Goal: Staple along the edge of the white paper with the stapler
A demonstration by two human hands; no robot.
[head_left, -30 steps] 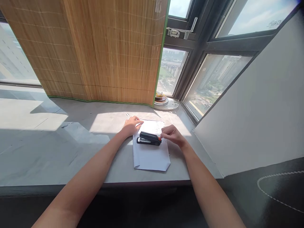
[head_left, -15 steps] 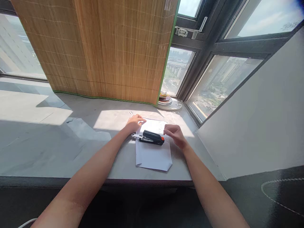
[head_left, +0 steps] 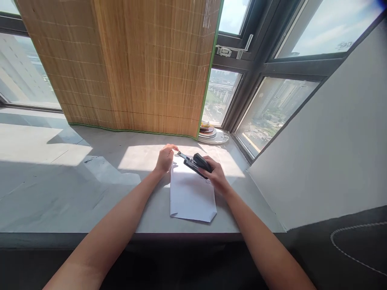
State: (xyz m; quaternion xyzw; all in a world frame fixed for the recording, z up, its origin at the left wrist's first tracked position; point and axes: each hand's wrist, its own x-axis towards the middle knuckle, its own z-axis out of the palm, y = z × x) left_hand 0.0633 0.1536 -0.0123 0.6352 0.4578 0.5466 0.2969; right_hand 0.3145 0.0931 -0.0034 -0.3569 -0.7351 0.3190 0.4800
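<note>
My right hand (head_left: 214,174) is wrapped round a black stapler (head_left: 198,165), held tilted above the far part of a white stack of paper (head_left: 192,201). The stapler's silver metal tray (head_left: 182,155) sticks out of its front towards my left hand. At the paper's far left corner, my left hand (head_left: 165,158) is closed with its fingers bent, pinching the corner; its fingertips are close to the tray's end. Some handwriting shows on the paper near my right hand. The near corners of the paper are folded.
The paper lies on a pale counter (head_left: 60,201) with a dark front edge. Behind hangs a bamboo blind (head_left: 136,72) with green trim. Stacked plates (head_left: 211,136) stand in the window corner, and a white wall (head_left: 308,149) rises on the right.
My right hand has taken hold of the stapler and lifted it off the paper, turning its tray end away from me. My left hand has curled its fingers at the paper's corner.
</note>
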